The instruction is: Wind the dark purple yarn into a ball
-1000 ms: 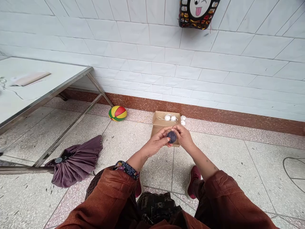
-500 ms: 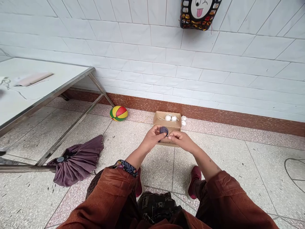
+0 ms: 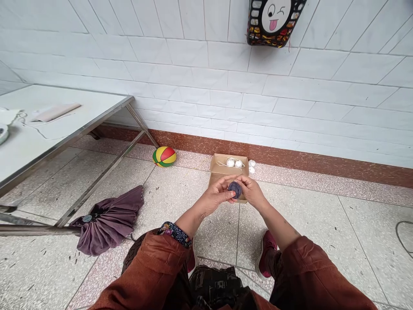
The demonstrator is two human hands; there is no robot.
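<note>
A small dark grey-purple ball of yarn point(image 3: 235, 190) is in my left hand point(image 3: 214, 198), thumb along its front and fingers behind. My right hand point(image 3: 253, 192) is closed against the ball's upper right side, its fingertips partly hidden behind it; any strand between them is too fine to make out. Below my hands an open cardboard box point(image 3: 215, 168) rests on the floor near the wall. Two white balls of string point(image 3: 234, 163) with loose ends lie in its far part. My hands cover some of the near part.
A white-topped metal table point(image 3: 97, 100) stands at left, with a folded pinkish item point(image 3: 57, 112) on it. On the floor are a coloured ball point(image 3: 164, 156), a folded purple umbrella point(image 3: 108, 226) and small white objects point(image 3: 252, 166) by the box. A black basket point(image 3: 274, 26) hangs on the wall.
The yarn ball has moved right and slightly nearer in my left hand. My right hand has gone from beside the ball, pinching near a strand, to its upper back. The view has shifted slightly.
</note>
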